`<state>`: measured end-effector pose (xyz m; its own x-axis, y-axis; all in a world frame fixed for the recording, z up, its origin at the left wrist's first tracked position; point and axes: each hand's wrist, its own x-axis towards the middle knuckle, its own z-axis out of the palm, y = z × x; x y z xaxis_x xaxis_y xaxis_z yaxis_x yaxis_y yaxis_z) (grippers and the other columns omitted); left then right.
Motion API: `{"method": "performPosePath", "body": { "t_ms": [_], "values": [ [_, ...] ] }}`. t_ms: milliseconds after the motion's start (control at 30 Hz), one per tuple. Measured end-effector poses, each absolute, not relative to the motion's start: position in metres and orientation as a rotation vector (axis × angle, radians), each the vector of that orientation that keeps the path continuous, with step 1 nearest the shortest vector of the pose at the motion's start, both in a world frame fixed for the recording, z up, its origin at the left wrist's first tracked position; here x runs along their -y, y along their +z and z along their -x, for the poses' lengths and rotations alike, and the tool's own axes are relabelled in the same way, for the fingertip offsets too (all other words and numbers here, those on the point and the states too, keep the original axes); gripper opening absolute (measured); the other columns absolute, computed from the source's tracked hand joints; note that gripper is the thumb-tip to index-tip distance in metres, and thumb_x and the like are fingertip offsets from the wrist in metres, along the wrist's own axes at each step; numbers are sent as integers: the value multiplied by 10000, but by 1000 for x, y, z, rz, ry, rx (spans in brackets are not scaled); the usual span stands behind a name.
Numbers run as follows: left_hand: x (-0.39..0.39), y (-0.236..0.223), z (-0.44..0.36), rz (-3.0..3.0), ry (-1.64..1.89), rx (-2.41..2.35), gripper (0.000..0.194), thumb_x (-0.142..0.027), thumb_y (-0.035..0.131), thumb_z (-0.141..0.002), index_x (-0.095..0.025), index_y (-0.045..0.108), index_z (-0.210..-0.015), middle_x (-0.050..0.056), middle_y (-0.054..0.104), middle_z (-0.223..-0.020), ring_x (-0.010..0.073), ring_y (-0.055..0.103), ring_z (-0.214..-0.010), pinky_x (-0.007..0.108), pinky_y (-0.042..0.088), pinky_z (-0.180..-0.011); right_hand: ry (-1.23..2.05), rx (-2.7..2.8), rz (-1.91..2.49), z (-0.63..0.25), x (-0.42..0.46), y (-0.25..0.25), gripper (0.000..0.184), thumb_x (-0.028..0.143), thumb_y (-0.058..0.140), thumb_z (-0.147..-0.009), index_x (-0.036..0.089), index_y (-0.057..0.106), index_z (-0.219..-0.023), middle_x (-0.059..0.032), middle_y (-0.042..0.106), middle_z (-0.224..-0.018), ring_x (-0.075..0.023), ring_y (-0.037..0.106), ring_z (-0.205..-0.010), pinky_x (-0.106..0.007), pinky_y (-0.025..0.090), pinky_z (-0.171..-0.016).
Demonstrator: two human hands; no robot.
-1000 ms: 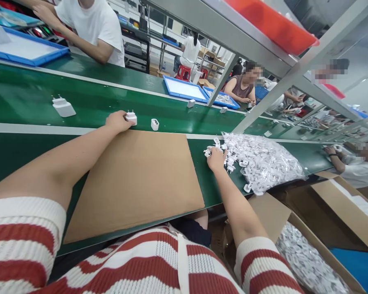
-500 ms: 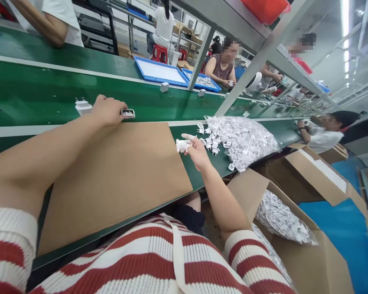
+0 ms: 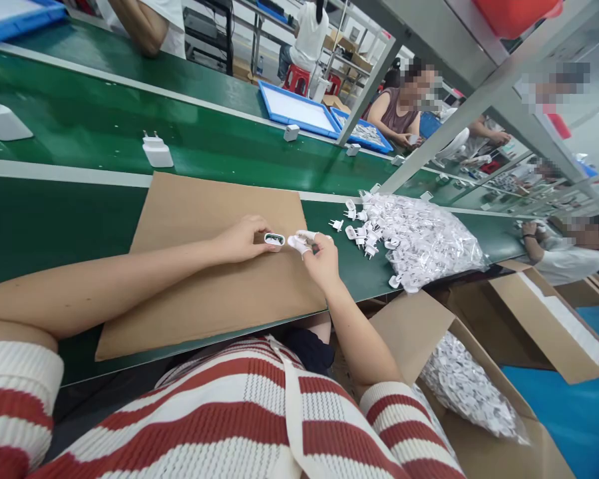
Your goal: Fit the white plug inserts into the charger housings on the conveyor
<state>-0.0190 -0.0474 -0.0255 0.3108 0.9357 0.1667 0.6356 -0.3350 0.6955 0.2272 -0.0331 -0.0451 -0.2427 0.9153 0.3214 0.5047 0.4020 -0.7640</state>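
Note:
My left hand [image 3: 242, 241] is closed around a white charger housing [image 3: 274, 239], whose open end faces right and shows parts inside. Close to that opening, my right hand [image 3: 322, 259] pinches a small white plug cap [image 3: 293, 241], partly hidden by fingertips in white finger cots. A narrow gap seems to separate cap and housing. Both hands are above a brown cardboard sheet [image 3: 204, 299] on the green bench. Right of my right hand lie several loose white plug caps [image 3: 362, 234], with pins showing, beside a clear bag of plug caps [image 3: 424, 236].
A green conveyor belt [image 3: 219, 143] runs behind the cardboard, carrying a white charger [image 3: 157, 152] and other white housings. Blue trays [image 3: 299, 120] stand beyond it. A metal post [image 3: 429, 133] rises at right. An open carton [image 3: 509, 426] holds more bagged parts. Co-workers sit along the line.
My left hand has come from the belt's edge rightward and nearer to me with the housing, up to my right hand. The view has shifted left, and my right hand still holds the cap.

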Motion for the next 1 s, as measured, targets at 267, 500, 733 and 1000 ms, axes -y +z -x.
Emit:
{"method": "performPosePath", "body": {
  "t_ms": [267,500,733,1000],
  "values": [
    [48,-33,17,-2052,784,-1507,615,-803,616,-824,-238,715,-1046,78,697,-1206,343,550,-1210,531,346,-1098,459,2239,1069,-188,30,-19,348,117,536,-885,248,746,-1129,-54,719,-1053,-255,577,-1052,-400,465,-994],
    [53,-38,15,-2106,844,-1545,495,-683,625,-877,-225,738,-1027,77,684,-1234,343,529,-1238,540,302,-1104,384,2419,1016,-189,20,-25,346,41,517,-820,209,741,-1023,-71,708,-1004,-254,580,-995,-380,449,-946],
    [58,-34,19,-2577,761,-1516,422,-537,472,-1009,-229,757,-1050,124,653,-1353,375,482,-1363,582,290,-1127,346,2438,1052,-183,18,-23,374,66,574,-811,245,739,-1096,-47,750,-1046,-241,626,-1034,-377,440,-1015],
    [38,-28,43,-2830,585,-1544,436,-548,431,-986,-318,798,-1039,91,678,-1340,402,530,-1349,638,402,-1076,504,2274,1148,-165,17,-16,363,138,625,-840,287,750,-1147,-14,793,-1077,-215,696,-1095,-343,470,-1052]
  ]
}}
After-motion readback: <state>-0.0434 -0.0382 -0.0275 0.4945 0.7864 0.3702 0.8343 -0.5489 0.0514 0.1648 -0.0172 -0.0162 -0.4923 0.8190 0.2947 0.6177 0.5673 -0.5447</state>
